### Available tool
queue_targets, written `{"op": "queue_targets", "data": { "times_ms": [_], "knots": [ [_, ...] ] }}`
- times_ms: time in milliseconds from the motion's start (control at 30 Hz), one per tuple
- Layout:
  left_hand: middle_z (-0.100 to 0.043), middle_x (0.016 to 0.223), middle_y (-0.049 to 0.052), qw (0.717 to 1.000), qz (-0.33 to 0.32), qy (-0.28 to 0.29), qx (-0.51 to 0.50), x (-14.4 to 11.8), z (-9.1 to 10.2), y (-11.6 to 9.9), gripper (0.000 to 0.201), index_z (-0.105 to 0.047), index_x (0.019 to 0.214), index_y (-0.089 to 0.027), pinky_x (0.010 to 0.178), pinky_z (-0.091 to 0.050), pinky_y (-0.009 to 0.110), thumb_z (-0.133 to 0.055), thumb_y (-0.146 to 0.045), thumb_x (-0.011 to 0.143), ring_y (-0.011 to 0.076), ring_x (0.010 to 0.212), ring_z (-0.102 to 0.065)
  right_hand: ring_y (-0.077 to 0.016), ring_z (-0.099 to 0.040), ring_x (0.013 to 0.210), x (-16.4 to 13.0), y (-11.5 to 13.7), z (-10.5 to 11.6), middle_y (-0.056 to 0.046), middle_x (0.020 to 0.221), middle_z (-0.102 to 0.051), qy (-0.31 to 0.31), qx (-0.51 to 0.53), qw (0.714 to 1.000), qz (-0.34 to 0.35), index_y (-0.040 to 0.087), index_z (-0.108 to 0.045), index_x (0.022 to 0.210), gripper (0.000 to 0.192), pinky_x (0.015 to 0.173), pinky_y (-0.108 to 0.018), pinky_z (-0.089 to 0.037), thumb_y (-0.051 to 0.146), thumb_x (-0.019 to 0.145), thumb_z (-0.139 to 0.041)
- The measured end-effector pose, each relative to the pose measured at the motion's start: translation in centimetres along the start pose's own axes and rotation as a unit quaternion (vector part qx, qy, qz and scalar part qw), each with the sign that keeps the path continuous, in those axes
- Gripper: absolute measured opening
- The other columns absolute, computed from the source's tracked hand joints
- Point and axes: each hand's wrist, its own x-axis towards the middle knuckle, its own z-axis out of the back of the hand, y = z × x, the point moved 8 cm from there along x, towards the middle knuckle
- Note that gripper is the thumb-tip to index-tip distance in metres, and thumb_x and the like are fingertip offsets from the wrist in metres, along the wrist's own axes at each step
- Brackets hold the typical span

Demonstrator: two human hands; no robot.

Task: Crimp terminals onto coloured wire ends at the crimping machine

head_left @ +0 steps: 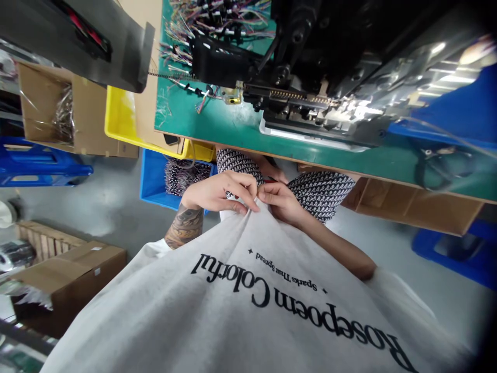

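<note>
My left hand (227, 191), below a tattooed forearm, pinches the front of the white T-shirt (217, 316) that I am wearing. Close beside it, my right hand (281, 201) grips the same cloth, so the shirt is drawn into folds between the fingers. Black lettering runs across the fabric, upside down from here. Both hands are over my lap, above patterned shorts (316, 194). Whether anything small lies between the fingertips is hidden.
A green-topped table (233, 124) carries a black machine (310, 77) and bundled wires (221, 20). Left of my legs are a yellow bin (120, 111) and a blue bin (149, 178) of wire pieces. Cardboard boxes (73, 280) stand on the left floor.
</note>
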Motion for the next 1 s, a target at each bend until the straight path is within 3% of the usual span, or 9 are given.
{"op": "queue_targets", "data": {
  "times_ms": [167,333,467,567,667,733,867,1000],
  "knots": [
    [-0.073,0.086,0.007,1.0,-0.001,-0.022,-0.009,0.1,0.5,0.3,0.016,-0.089,0.104,-0.039,0.076,-0.056,0.036,-0.077,-0.048,0.098,0.0212,0.079,-0.07,-0.0118,-0.056,0.069,0.0,-0.1,0.0,0.0,0.076,-0.069,0.001,0.016,1.0,0.005,0.016,-0.079,0.08,0.029,0.066,-0.024,-0.042,0.043,0.088,-0.085],
    [-0.068,0.075,0.006,0.992,-0.041,-0.113,-0.042,-0.5,1.1,0.8,0.01,-0.09,0.1,-0.039,0.072,-0.053,0.041,-0.083,-0.041,0.093,0.0216,0.073,-0.065,-0.0125,-0.056,0.071,0.2,0.2,0.0,-0.001,0.076,-0.067,0.002,-0.014,1.0,0.011,0.015,-0.078,0.081,0.031,0.068,-0.025,-0.041,0.045,0.089,-0.083],
    [-0.058,0.059,0.002,0.971,-0.105,-0.183,-0.116,-1.0,1.1,1.4,0.002,-0.089,0.088,-0.03,0.062,-0.046,0.035,-0.09,-0.031,0.086,0.016,0.063,-0.055,-0.0122,-0.052,0.071,0.3,0.8,-0.6,0.0,0.075,-0.063,0.016,-0.048,0.999,0.013,0.016,-0.075,0.079,0.035,0.068,-0.026,-0.039,0.048,0.09,-0.082],
    [-0.045,0.048,-0.003,0.93,-0.116,-0.299,-0.18,-1.8,2.4,2.4,0.04,-0.071,0.063,-0.022,0.052,-0.039,0.028,-0.094,-0.05,0.081,0.0114,0.052,-0.047,-0.0122,-0.05,0.071,0.3,1.0,-0.8,0.001,0.074,-0.061,0.009,-0.067,0.998,0.019,0.016,-0.073,0.077,0.037,0.07,-0.026,-0.039,0.051,0.088,-0.083],
    [-0.037,0.05,-0.006,0.87,-0.099,-0.448,-0.182,-3.9,4.6,3.2,0.058,-0.058,0.06,-0.021,0.048,-0.032,0.026,-0.095,-0.064,0.073,0.0102,0.049,-0.042,-0.0129,-0.052,0.072,0.4,0.8,-0.8,0.0,0.076,-0.063,0.005,-0.073,0.997,0.016,0.017,-0.073,0.076,0.038,0.072,-0.027,-0.042,0.052,0.086,-0.083],
    [-0.045,0.055,-0.004,0.87,-0.06,-0.476,-0.118,-4.8,5.3,3.2,0.053,-0.063,0.064,-0.022,0.051,-0.034,0.029,-0.092,-0.065,0.076,0.0122,0.054,-0.046,-0.0132,-0.053,0.073,0.5,0.8,-0.7,0.0,0.076,-0.064,0.002,-0.086,0.996,0.019,0.017,-0.073,0.077,0.038,0.072,-0.028,-0.042,0.052,0.086,-0.082],
    [-0.058,0.063,0.001,0.884,0.077,-0.45,0.102,-6.0,5.9,3.3,0.054,-0.065,0.069,-0.021,0.059,-0.039,0.033,-0.067,-0.067,0.098,0.015,0.058,-0.051,-0.0127,-0.054,0.073,1.2,1.3,-1.1,-0.001,0.077,-0.066,0.004,-0.142,0.988,0.066,0.017,-0.072,0.077,0.037,0.073,-0.027,-0.044,0.051,0.089,-0.079],
    [-0.054,0.058,-0.001,0.823,0.157,-0.406,0.365,-6.9,7.2,3.0,0.044,-0.06,0.063,-0.019,0.061,-0.035,0.029,-0.069,-0.041,0.1,0.0123,0.058,-0.046,-0.0124,-0.055,0.076,2.7,1.4,-1.9,0.0,0.078,-0.067,0.04,-0.208,0.97,0.118,0.015,-0.071,0.081,0.038,0.074,-0.026,-0.044,0.052,0.09,-0.077]
  ]
}}
